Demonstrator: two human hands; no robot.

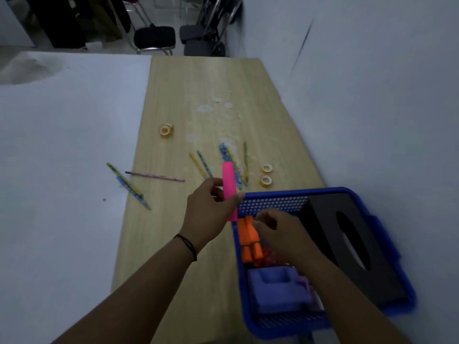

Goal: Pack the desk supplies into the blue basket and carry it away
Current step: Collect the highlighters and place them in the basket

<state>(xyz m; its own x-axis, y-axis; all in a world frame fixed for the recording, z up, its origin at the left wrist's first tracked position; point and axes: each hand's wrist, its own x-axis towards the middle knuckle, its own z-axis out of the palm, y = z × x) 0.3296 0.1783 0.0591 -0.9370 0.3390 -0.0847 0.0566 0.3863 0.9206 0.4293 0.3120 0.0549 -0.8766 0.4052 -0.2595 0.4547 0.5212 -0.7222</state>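
Your left hand pinches a flat, smooth pink strip, thumb on one face and fingers on the other, holding it upright just beside the near-left corner of the blue basket. The basket is rigid plastic with perforated mesh walls and sits at the right edge of the light wood-grain desk.

Your right hand is inside the basket with fingers curled at a pair of blocky orange pieces; blur prevents me from confirming whether it grips them. Also in the basket: a matte black box with an oval slot along the right side, a moulded purple tray at the near end, and small red items, indistinct.

Outside the basket, patterned pencils lie loose on the desk beyond the pink strip, with two small yellow tape rolls beside them and another tape roll farther off. More pencils straddle the seam with the white surface on the left. Pale ring marks stain the wood. Black chairs stand past the far end.
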